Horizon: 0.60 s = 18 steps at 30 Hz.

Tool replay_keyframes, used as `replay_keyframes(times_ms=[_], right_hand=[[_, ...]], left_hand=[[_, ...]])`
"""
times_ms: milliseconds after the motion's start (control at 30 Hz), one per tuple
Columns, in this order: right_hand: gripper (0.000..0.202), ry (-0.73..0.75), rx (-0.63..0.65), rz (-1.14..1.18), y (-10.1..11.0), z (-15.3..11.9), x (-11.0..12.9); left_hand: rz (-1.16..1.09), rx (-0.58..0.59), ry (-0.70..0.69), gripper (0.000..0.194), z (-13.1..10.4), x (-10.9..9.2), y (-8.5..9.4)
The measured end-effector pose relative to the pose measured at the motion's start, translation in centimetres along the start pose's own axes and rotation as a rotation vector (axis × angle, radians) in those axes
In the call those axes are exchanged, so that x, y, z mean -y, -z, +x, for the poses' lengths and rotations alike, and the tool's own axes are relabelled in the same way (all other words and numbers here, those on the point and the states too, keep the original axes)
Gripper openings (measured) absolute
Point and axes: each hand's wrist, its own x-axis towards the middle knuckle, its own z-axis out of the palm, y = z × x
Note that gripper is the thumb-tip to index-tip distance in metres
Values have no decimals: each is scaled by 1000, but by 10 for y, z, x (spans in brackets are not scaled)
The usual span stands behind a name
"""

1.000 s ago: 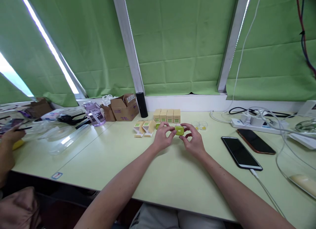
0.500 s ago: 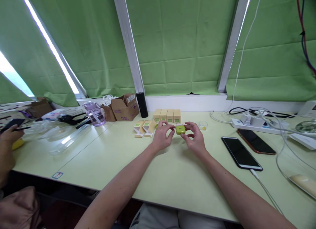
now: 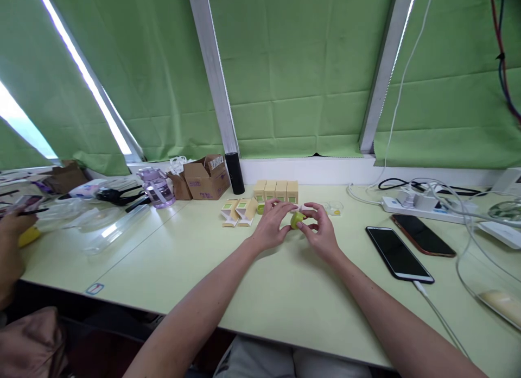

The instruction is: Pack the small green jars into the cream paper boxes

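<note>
The desk (image 3: 183,275), pale and glossy, was set against a white ledge, above which green curtains (image 3: 297,68) were hung between grey posts (image 3: 214,68). At its left part, plastic packaging, a purple bottle (image 3: 157,189) and an opened cardboard box (image 3: 207,181) were laid out, with a black cylinder (image 3: 234,173) stood upright just beside the box. Four small boxes (image 3: 275,191) were lined up near the ledge, and two open cartons (image 3: 238,212) were placed in front and to the left of them. To the right, two phones (image 3: 399,254) and a cable-laden power strip (image 3: 423,205) were seen. At the far left, a phone was held in another person's hand (image 3: 16,223).

The green case (image 3: 297,220) was held above the middle of the desk, pinched between the thumb and fingers of the right hand (image 3: 321,234). The left hand (image 3: 268,228) was curved around its left side, thumb below and fingers above; whether it was also gripped there cannot be told.

Compared with the frame before, the case had been turned, so that a rounder, narrower outline was shown instead of its broad face. The left fingers had been brought in closer over it, while the cartons and small boxes were left in place.
</note>
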Motion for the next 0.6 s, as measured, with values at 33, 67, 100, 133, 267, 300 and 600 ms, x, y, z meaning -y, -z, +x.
replay_keyframes(times_ms=[33, 67, 100, 133, 267, 300, 600], right_hand=[[57, -4, 1, -4, 0, 0, -1], [57, -7, 4, -8, -1, 0, -1], [58, -8, 8, -12, -1, 0, -2], [58, -7, 14, -14, -1, 0, -3], [50, 1, 43, -2, 1, 0, -9], [47, 3, 46, -15, 2, 0, -12], [34, 237, 340, -862, -1, -3, -29]], left_hand=[[5, 5, -13, 61, 0, -1, 0], [6, 9, -26, 60, 0, -2, -1], [2, 12, -36, 58, 0, -3, -1], [-8, 15, -43, 56, 0, -3, -2], [-107, -27, 32, 46, 0, 0, -5], [-140, -63, 86, 45, 1, 2, -5], [-459, -288, 502, 51, 0, 41, -10]])
